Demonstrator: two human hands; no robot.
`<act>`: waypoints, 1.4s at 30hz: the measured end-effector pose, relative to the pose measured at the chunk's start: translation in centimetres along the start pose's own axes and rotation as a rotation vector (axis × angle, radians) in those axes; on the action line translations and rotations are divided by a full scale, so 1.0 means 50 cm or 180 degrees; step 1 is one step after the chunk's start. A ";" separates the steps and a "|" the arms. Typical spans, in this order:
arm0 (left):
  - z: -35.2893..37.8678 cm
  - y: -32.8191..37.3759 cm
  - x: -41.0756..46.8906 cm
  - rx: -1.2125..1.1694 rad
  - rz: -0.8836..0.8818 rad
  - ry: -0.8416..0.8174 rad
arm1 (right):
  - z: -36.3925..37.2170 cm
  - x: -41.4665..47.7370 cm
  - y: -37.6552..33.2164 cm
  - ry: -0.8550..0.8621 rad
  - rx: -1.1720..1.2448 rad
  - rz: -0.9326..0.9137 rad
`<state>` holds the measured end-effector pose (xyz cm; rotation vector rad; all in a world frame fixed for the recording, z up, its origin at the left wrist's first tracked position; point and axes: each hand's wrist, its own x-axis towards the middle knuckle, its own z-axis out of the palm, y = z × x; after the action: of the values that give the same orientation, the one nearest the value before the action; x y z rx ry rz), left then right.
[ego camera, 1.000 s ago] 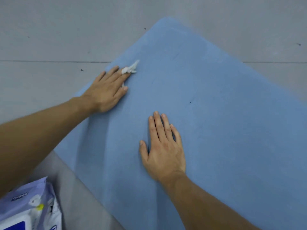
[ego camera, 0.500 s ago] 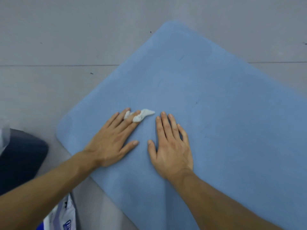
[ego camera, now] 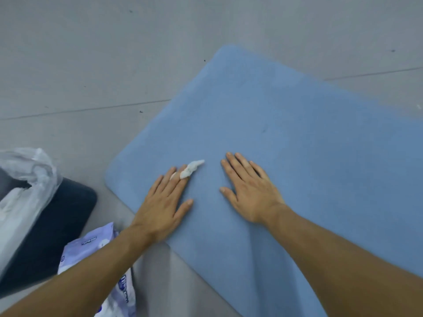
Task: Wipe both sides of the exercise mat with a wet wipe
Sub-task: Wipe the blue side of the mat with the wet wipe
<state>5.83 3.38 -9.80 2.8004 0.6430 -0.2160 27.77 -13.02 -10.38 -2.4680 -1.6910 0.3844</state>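
We're mid-wipe on the upper face of the exercise mat (ego camera: 297, 156), working near its L corner. L hand (ego camera: 162, 204) lies flat on the mat, fingers straight and close together, thumb out to the side. It presses the wet wipe (ego camera: 191, 169) down. The wipe is scrunched into a thin twist that pokes out past the tips of the index & middle fingers. Whether it's nipped between those two or just trapped under them, we can't tell. R hand (ego camera: 249, 191) sits just beside it, palm down, fingers a bit spread, holding nothing. We reckon it's there to pin the mat so it doesn't creep.

By our judgement only one side is being done so far, and the underside hasn't been shown. Next we'd need long strokes out across the rest of the blue face w/ steady downward pressure, prob. opening the wipe out first since a twist covers v. little. Then lift an edge & flip the mat.

The mat lies flat at an angle on a grey floor (ego camera: 114, 53) w/ thin seam lines & a few dark specks. A purple pack of wipes (ego camera: 91, 245) lies by the L forearm. Next to it sits a dark rounded object (ego camera: 57, 225) w/ a clear plastic bag (ego camera: 27, 170) on it
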 end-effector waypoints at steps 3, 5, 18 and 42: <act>-0.002 0.018 0.037 -0.0297 -0.0695 0.0073 | 0.018 -0.066 0.012 0.0148 -0.0064 0.0088; 0.002 0.041 0.044 -0.0240 -0.0734 0.0044 | 0.025 -0.096 0.011 0.0208 -0.0075 0.0188; 0.073 0.187 -0.163 0.0454 0.1204 -0.0250 | 0.045 -0.266 0.025 0.0468 -0.0125 0.0387; 0.110 0.351 -0.217 0.0537 0.1860 -0.0343 | 0.061 -0.367 0.072 0.0578 -0.0291 0.0404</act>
<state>3.50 -17.84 -9.07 2.9623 -0.2380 -0.3087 23.88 -31.52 -11.64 -2.5929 -1.5187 0.0928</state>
